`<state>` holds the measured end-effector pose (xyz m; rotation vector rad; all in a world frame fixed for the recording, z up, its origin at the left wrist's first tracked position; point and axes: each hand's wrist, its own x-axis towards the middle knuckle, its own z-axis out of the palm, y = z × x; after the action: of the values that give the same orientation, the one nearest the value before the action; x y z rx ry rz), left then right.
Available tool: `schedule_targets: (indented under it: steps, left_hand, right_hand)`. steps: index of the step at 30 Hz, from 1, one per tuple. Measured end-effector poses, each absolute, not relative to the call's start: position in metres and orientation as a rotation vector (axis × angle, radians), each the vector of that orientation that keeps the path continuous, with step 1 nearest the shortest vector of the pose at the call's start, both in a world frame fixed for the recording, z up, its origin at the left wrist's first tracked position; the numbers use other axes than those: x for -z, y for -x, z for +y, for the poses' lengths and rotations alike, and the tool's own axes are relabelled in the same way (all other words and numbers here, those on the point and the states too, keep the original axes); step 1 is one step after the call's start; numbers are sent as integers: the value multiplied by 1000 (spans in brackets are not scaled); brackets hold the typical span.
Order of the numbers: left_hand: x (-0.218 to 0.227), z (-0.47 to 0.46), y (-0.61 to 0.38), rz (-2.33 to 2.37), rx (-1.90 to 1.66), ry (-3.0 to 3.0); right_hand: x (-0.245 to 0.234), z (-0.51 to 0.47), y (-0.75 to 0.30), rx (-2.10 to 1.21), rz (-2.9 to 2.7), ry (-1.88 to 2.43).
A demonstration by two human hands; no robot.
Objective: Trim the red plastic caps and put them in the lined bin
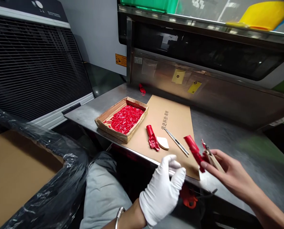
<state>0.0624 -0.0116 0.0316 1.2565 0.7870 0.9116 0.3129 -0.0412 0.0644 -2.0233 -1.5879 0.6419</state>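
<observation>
My left hand (164,189), in a white glove, is over the table's front edge with thumb and fingers apart and nothing in it. To the right, my bare right hand (228,167) is closed around a pair of nippers (213,160) with light handles. The same hand also grips a red plastic part (193,148) with a tube-shaped end. Another red plastic part (152,138) lies on the cardboard sheet (177,111). Beside it are a white rounded piece (163,143) and a slim utility knife (176,142).
A cardboard tray (112,136) of small red scraps stands on the metal table (211,127). Small red pieces (142,89) lie near the back panel. A plastic-lined carton (70,178) is at the left. Above runs a shelf with a green bin (151,4). An orange-red handle (189,200) hangs below the edge.
</observation>
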Motion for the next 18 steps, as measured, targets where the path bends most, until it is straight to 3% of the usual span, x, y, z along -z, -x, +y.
schedule_targets:
  steps: [3,6,13,18]
  left_hand:
    - [-38,-11,-68,664,-1036,-888]
    - [-38,-10,-75,640,-1133,-664]
    - [-23,-10,-80,683,-1163,-419]
    - [-28,7,-47,441,-915,-98]
  right_hand:
    - [-72,-58,-269,-973,-1633,1684]
    - [-65,-64,-233,-1106,-1644,1513]
    - [-38,-71,-207,-700,-1827,1471]
    - [-61,-83,-217,-741,-1968,1545]
